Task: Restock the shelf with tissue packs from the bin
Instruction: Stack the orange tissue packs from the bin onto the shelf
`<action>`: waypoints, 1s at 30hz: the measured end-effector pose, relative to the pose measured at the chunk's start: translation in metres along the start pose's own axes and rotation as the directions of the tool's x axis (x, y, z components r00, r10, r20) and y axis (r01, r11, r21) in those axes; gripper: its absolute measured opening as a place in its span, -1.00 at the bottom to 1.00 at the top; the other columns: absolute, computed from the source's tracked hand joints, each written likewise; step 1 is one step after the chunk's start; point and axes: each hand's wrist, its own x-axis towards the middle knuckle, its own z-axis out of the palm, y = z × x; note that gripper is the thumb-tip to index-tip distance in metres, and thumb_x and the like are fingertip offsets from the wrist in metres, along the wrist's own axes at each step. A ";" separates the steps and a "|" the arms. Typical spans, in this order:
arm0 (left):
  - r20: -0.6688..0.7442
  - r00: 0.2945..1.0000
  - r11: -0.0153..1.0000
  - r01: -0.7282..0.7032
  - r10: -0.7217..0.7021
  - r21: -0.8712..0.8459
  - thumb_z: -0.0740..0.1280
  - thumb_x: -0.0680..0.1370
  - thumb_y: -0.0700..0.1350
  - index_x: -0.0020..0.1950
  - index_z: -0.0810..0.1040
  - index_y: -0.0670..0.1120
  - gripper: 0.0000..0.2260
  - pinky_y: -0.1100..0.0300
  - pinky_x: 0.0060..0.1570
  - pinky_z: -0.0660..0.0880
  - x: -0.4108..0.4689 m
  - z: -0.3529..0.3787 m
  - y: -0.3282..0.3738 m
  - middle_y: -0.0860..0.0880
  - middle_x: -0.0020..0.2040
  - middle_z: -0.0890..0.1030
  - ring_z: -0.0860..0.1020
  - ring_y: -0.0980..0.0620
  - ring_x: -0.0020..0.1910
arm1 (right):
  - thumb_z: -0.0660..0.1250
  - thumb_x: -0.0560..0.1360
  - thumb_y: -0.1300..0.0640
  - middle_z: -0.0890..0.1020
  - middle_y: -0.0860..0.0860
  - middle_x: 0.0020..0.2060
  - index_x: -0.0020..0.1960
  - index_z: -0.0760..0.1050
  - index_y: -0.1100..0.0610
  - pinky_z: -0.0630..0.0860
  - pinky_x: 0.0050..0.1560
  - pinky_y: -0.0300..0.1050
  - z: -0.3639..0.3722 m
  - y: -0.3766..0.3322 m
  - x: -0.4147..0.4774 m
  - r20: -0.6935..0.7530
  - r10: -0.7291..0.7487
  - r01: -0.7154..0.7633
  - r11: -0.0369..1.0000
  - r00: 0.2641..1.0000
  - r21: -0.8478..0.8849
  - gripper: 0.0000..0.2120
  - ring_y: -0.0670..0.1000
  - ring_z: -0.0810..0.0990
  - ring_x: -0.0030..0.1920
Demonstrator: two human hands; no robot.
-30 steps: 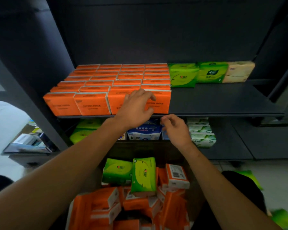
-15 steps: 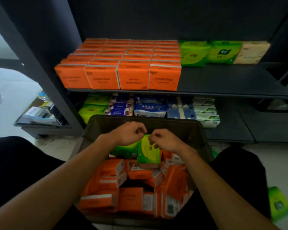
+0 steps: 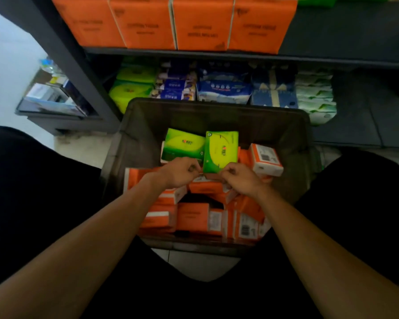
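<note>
Pale tiled floor [image 3: 200, 263] is glimpsed below; at left, a low dark-grey stand [image 3: 65, 124] is caught in bright, washed-out light.

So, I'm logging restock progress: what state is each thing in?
bin, open-topped, holding packs.
upright green pack, standing on end in bin.
left hand, fingers curled beside that pack; grip unclear.
right hand, fingers curled beside it; grip unclear.
orange shelf packs, standing in a row.
</note>
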 end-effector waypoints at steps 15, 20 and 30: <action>0.097 0.995 0.987 -0.038 0.023 0.154 0.31 0.44 -0.19 0.08 0.58 -0.10 -0.77 0.07 0.04 0.45 -0.003 0.044 -0.037 -0.17 0.07 0.61 0.53 -0.17 0.11 | 0.36 0.46 -0.08 0.69 -0.09 -0.08 -0.03 0.67 -0.08 0.50 -0.01 -0.16 0.037 0.004 0.006 0.306 -0.123 0.222 0.923 0.944 -0.314 -0.83 -0.09 0.60 -0.05; 0.054 0.994 0.884 -0.110 0.096 0.453 0.34 0.44 -0.08 0.19 0.50 -0.08 -0.67 0.10 0.22 0.22 -0.003 0.049 -0.045 -0.13 0.22 0.46 0.36 -0.15 0.25 | 0.37 0.47 0.01 0.65 0.02 0.11 0.20 0.58 -0.01 0.46 0.03 -0.18 0.057 0.015 0.021 0.407 -0.038 0.206 0.903 0.913 -0.377 -0.69 0.04 0.60 0.11; 0.003 0.998 0.515 -0.036 0.064 0.856 0.13 0.60 -0.10 0.38 0.33 -0.10 -0.65 0.02 0.37 0.12 0.002 0.052 -0.032 -0.12 0.34 0.41 0.25 -0.16 0.38 | 0.29 0.54 0.06 0.59 0.11 0.21 0.26 0.52 0.12 0.44 0.22 -0.09 0.090 0.027 0.027 0.417 0.150 0.040 0.910 0.897 -0.414 -0.68 0.12 0.53 0.23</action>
